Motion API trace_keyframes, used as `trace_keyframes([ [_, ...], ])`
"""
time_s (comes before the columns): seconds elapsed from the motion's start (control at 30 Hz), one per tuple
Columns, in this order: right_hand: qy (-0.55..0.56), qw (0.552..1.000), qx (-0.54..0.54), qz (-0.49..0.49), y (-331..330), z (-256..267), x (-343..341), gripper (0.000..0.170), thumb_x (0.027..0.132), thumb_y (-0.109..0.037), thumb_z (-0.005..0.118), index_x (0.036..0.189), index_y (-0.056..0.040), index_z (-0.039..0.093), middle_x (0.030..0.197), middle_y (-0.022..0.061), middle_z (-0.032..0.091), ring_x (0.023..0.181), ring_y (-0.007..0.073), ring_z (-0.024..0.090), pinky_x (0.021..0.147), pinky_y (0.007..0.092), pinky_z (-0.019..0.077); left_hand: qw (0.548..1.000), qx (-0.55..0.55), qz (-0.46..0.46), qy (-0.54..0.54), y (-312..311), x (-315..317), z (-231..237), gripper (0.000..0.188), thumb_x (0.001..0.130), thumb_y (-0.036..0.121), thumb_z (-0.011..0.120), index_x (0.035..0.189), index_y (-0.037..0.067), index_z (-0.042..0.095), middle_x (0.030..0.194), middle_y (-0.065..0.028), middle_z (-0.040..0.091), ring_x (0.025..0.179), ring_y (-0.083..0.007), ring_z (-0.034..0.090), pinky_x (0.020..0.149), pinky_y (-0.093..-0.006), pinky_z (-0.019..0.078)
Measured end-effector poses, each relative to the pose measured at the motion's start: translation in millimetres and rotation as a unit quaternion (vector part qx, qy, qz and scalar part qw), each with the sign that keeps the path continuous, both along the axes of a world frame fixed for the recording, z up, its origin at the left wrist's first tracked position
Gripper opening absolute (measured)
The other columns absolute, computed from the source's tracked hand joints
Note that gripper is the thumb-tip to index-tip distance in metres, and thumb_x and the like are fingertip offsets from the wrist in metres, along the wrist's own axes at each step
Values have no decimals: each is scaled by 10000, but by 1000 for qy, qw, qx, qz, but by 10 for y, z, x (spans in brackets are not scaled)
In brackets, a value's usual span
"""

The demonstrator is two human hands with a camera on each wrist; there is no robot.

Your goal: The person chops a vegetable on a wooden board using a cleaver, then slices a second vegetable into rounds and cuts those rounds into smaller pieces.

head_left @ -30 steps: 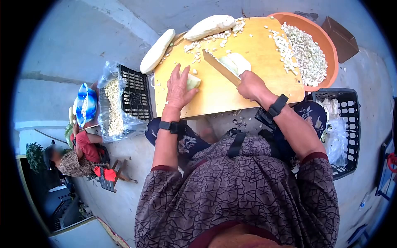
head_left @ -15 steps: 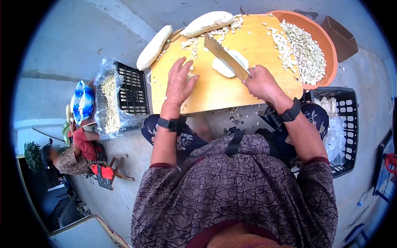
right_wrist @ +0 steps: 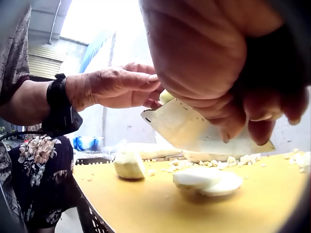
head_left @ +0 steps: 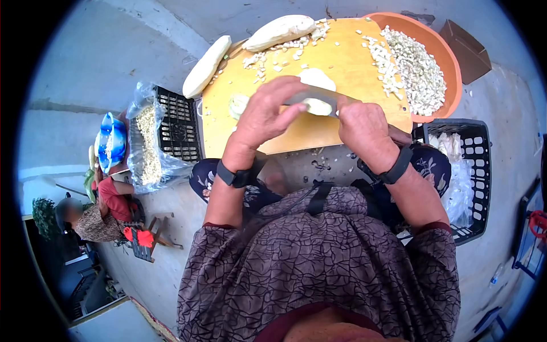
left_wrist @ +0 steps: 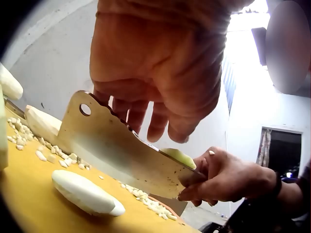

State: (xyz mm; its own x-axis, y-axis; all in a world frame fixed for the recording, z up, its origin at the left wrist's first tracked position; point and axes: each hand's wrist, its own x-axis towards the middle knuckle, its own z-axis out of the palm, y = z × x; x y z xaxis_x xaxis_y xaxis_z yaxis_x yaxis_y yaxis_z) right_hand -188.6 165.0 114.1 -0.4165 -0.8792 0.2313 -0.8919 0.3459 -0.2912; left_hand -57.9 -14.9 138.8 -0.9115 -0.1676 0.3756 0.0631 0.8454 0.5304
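My right hand (head_left: 367,122) grips the handle of a cleaver (head_left: 312,96), its blade lifted above the yellow board (head_left: 273,139). A pale cut piece (head_left: 318,106) lies against the blade near the handle; the left wrist view shows this piece (left_wrist: 180,158) partly behind the blade. Over the blade's far part is my left hand (head_left: 268,114); in the left wrist view the left hand (left_wrist: 158,68) has its fingers apart, hanging down behind the spine. Whether they touch it I cannot tell. Pale slices (right_wrist: 209,180) lie on the board, and a chunk (right_wrist: 129,165) stands left of them.
Two long peeled vegetables (head_left: 279,32) and small cubes lie along the board's far side. An orange basin (head_left: 453,85) of cubes stands right, above a black crate (head_left: 483,171). On the left are a bag-lined crate (head_left: 149,142), a blue basin (head_left: 112,142) and a seated person (head_left: 102,222).
My left hand has left the chunk and moved right to the cleaver. The cleaver has risen from the slices and turned flatter, with a piece now against its blade.
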Motion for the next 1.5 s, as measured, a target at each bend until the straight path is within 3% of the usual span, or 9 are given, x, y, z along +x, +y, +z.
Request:
trace_keyframes([
  [0.17, 79, 997, -18, 10, 54, -50, 1, 102, 677, -7, 608, 771, 28, 591, 608, 174, 625, 597, 294, 677, 511, 384, 535, 987, 16, -116, -107, 14, -180, -121, 394, 850, 288, 694, 1142, 27, 662, 1118, -170, 674, 1063, -352, 627, 926, -413, 499],
  [0.4, 66, 998, -10, -3, 109, -76, -44, 89, 670, 1, 602, 756, 20, 592, 628, 182, 633, 601, 317, 671, 555, 400, 539, 988, -25, -139, -57, 55, -256, -230, 307, 884, 242, 661, 1104, 29, 680, 1006, -135, 701, 969, -322, 660, 896, -416, 508],
  [0.67, -25, 993, 55, -99, 194, 38, -232, 107, 739, -39, 591, 789, -4, 679, 700, 214, 656, 692, 387, 673, 651, 458, 538, 989, 129, 18, 69, -3, -112, -147, 183, 907, 128, 644, 1053, 54, 725, 962, -116, 719, 917, -257, 683, 813, -327, 539],
  [0.8, -80, 974, 105, -183, 236, 115, -329, 168, 808, -117, 617, 883, -14, 726, 795, 225, 681, 787, 385, 683, 736, 458, 538, 982, -101, 104, 120, -121, -64, -223, 238, 843, 56, 674, 1075, 79, 721, 926, -113, 705, 846, -273, 680, 772, -337, 548],
  [0.9, -133, 966, 86, -204, 276, 55, -391, 199, 820, -166, 658, 924, -14, 731, 848, 226, 689, 833, 380, 682, 767, 446, 537, 977, -88, 167, 98, -50, -38, -325, 313, 803, 31, 687, 1103, 116, 715, 937, -103, 690, 849, -267, 674, 736, -354, 555],
  [1.0, -159, 952, 119, -232, 274, 125, -412, 249, 823, -199, 686, 982, -14, 732, 901, 224, 696, 877, 371, 681, 807, 434, 531, 982, -126, 118, 77, -45, 1, -549, 371, 780, 16, 688, 1124, 152, 709, 981, -97, 681, 860, -267, 676, 720, -366, 563],
  [1.1, -164, 952, 122, -229, 308, 95, -420, 270, 827, -204, 683, 1011, -12, 729, 919, 229, 697, 892, 369, 682, 822, 431, 528, 981, -169, 46, 79, 62, 53, -758, 360, 781, 11, 672, 1108, 155, 714, 1040, -106, 681, 870, -285, 676, 731, -363, 566],
  [1.27, -214, 940, 129, -233, 315, 109, -441, 294, 833, -207, 674, 1041, -6, 723, 937, 233, 699, 910, 368, 681, 837, 427, 521, 986, -151, -40, -63, 135, 50, -953, 445, 814, -14, 568, 1242, 96, 614, 1339, -166, 553, 1161, -331, 568, 980, -405, 463],
  [1.5, -221, 937, 111, -248, 368, 149, -455, 318, 845, -209, 659, 1064, 16, 711, 934, 241, 698, 922, 360, 681, 857, 413, 512, 988, -135, 5, -76, 96, 75, -850, 451, 805, 49, 626, 1252, 115, 613, 1392, -144, 517, 1235, -329, 512, 1036, -433, 406],
])
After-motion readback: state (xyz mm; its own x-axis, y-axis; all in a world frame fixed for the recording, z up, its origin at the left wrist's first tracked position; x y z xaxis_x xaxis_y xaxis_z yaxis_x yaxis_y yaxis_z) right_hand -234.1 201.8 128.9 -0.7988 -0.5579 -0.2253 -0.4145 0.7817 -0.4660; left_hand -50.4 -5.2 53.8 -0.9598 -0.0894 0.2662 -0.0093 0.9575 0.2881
